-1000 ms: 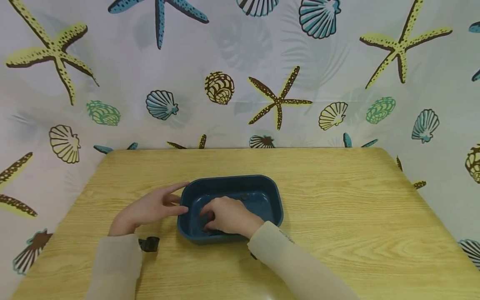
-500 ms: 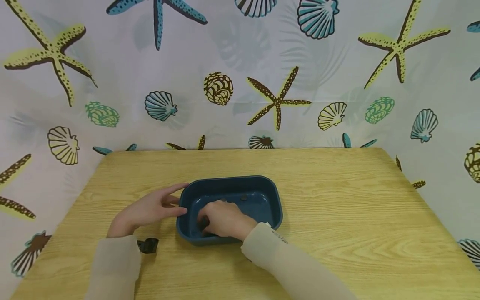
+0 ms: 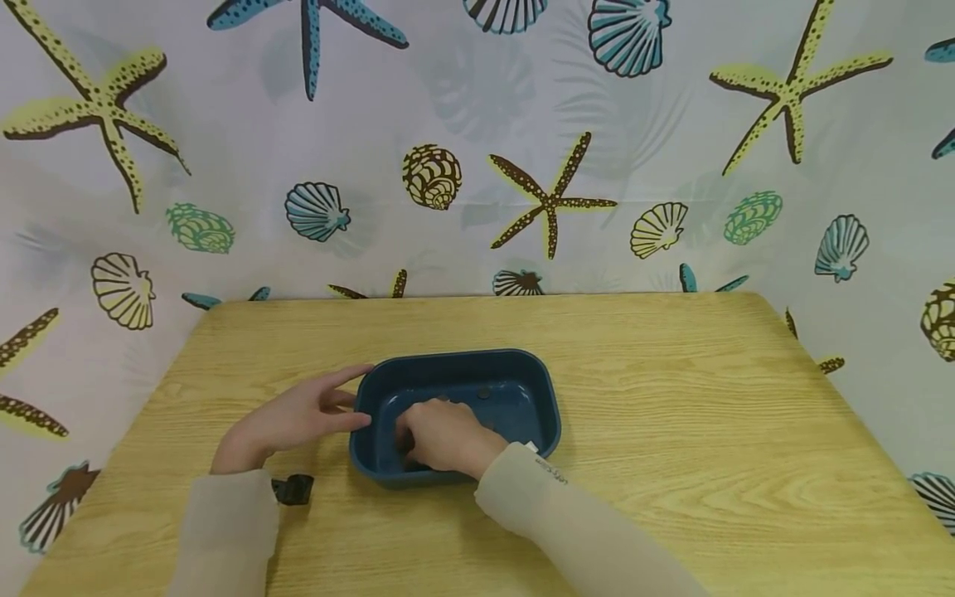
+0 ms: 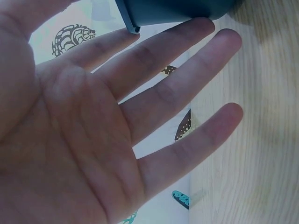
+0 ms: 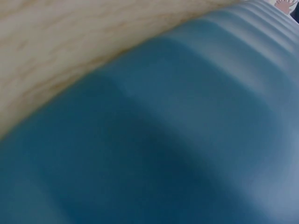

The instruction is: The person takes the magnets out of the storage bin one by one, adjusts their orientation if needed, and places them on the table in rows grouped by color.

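Head view: two hands at a dark blue rectangular plastic tub (image 3: 548, 398) on a light wooden table (image 3: 671, 464).
In this view the tub sits near the middle of the table; the right hand (image 3: 440, 438) reaches down inside the tub at its near left corner, fingers curled, but whether they pinch anything there cannot be told. The left hand (image 3: 294, 414) lies just left of the tub with straight fingers, fingertips against the tub's left wall. A small round dark piece (image 3: 484, 393) lies on the tub floor near its far wall. A small black clip-like object (image 3: 293, 489) lies on the table left of the tub, beside the left sleeve. Left wrist view: the left hand (image 4: 93, 135) is spread flat, fingertips touching the tub (image 4: 177, 9) at its rim. Right wrist view: only the tub's blue ribbed wall (image 5: 177, 140) fills the picture, blurred, with table wood beyond it.
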Demonstrator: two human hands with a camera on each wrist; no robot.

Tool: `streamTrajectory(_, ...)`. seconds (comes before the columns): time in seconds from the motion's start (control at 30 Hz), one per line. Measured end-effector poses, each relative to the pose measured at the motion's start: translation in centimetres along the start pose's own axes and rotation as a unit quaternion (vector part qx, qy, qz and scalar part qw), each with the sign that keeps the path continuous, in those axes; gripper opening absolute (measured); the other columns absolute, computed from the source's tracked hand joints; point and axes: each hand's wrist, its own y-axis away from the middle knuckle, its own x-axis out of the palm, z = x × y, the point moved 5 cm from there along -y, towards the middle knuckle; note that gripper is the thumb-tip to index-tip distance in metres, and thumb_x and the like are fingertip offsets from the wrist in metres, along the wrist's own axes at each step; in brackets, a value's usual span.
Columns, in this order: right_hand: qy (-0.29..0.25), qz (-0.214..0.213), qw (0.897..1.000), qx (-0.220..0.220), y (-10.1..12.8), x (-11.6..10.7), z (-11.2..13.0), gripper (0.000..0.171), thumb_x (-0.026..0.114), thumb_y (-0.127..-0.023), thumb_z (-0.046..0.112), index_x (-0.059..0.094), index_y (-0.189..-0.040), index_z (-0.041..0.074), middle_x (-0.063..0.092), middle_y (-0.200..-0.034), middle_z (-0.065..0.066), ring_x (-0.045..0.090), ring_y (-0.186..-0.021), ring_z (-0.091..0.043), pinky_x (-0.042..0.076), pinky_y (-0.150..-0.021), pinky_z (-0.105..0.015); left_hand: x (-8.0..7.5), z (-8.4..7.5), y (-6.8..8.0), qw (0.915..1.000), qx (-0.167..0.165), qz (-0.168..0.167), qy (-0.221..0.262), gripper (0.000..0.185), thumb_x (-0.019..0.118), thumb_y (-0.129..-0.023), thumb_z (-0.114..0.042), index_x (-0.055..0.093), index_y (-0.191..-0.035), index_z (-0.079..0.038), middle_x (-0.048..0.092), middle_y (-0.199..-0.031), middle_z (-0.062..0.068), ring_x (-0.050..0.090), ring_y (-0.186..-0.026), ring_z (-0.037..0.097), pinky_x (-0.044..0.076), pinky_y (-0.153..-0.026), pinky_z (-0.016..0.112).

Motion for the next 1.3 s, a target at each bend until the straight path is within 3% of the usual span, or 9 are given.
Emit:
streamTrajectory(0.43, 0.018, -0.002, 1.000, 0.006, 0.1, 0.0, 0.0, 0.011, 0.081, -0.091, 0.028, 0.080, -0.101, 0.023, 0.077, -0.100, 0.009, 0.070, -0.094, -0.011, 0.056, -0.088, -0.039, 0.1, 0.1, 0.0, 1.0000, -0.003, 0.000, 0.004, 0.085, 0.067, -0.101, -0.034, 0.018, -0.166, -0.012, 0.052, -0.150, 0.032, 0.054, -0.138, 0.048, 0.053, -0.103, 0.055)
streamTrajectory(0.87, 0.005, -0.051, 0.999, 0.007, 0.0, -0.5, -0.1, 0.016, 0.079, -0.092, 0.031, 0.078, -0.105, 0.020, 0.077, -0.101, 0.007, 0.070, -0.088, -0.008, 0.057, -0.079, -0.032, 0.1, 0.4, 0.1, 0.9998, -0.018, -0.002, 0.008, 0.085, 0.068, -0.100, -0.036, 0.019, -0.166, -0.014, 0.053, -0.149, 0.030, 0.055, -0.137, 0.047, 0.051, -0.104, 0.056)
streamTrajectory(1.3, -0.029, -0.086, 0.996, -0.001, 1.4, -1.9, -0.2, 0.012, 0.077, -0.093, 0.027, 0.077, -0.102, 0.019, 0.073, -0.087, 0.010, 0.059, -0.071, -0.001, 0.049, -0.067, -0.022, -0.1, 0.3, -0.1, 0.9999, -0.013, -0.003, 0.003, 0.084, 0.068, -0.100, -0.036, 0.020, -0.166, -0.014, 0.054, -0.149, 0.030, 0.057, -0.135, 0.046, 0.052, -0.103, 0.055)
